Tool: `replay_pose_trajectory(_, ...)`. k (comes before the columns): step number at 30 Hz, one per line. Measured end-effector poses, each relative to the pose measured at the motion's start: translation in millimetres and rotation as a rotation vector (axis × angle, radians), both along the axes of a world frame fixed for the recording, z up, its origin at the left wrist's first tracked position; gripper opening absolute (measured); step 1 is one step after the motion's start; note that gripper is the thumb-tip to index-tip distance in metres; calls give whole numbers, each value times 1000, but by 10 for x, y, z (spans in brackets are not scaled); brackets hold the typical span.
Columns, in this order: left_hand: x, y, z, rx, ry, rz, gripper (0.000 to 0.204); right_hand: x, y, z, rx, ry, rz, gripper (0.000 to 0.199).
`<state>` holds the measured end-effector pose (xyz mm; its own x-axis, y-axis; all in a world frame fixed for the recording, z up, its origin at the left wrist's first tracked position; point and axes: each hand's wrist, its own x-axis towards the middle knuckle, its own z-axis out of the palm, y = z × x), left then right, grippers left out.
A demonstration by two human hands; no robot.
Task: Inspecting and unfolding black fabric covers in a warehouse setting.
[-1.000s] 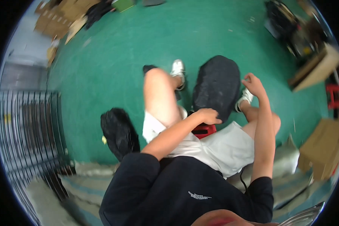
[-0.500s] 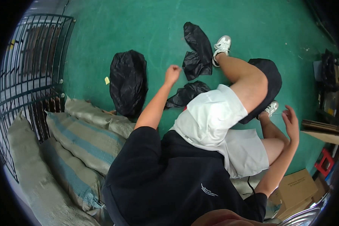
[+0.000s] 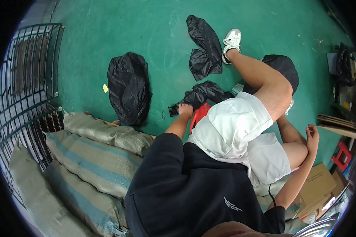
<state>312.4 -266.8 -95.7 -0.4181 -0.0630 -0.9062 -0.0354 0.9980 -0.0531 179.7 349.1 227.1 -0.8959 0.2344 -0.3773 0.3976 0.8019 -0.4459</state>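
On the green floor beside my left thigh lies a crumpled black plastic bag. My left hand is closed on its near-left end, though the fingertips are partly hidden. Right by that hand a red plastic object shows, half covered by my shorts, so its kind is unclear. My right hand is raised by my right knee, its fingers loosely bent and apart, with nothing plainly held. Farther out lie a second flat black plastic bag and, to the left, a bulging black plastic bag.
Woven sacks with blue stripes are piled at my left, next to a metal grille. A dark rounded bundle lies behind my knee. Cardboard boxes, a red frame and flat cardboard stand at right.
My left hand has come down and back onto the near black bag, which has shifted. More of the red object shows. My right hand has lowered slightly, its fingers more bent.
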Motion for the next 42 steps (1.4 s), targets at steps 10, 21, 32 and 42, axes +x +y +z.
replay_pose_trajectory(10,-51,-310,87,-94,318,373,31,126,-47,118,-10,82,-29,23)
replay_pose_trajectory(21,-2295,-679,2200,1422,740,1551,43,-213,-413,99,-3,118,148,22)
replay_pose_trajectory(32,-3294,2044,4678,2054,76,651,51,-774,-1007,325,-828,506,90,31)
replay_pose_trajectory(42,-3798,3466,4182,1626,-189,225,65,-1443,-909,361,54,994,-72,44)
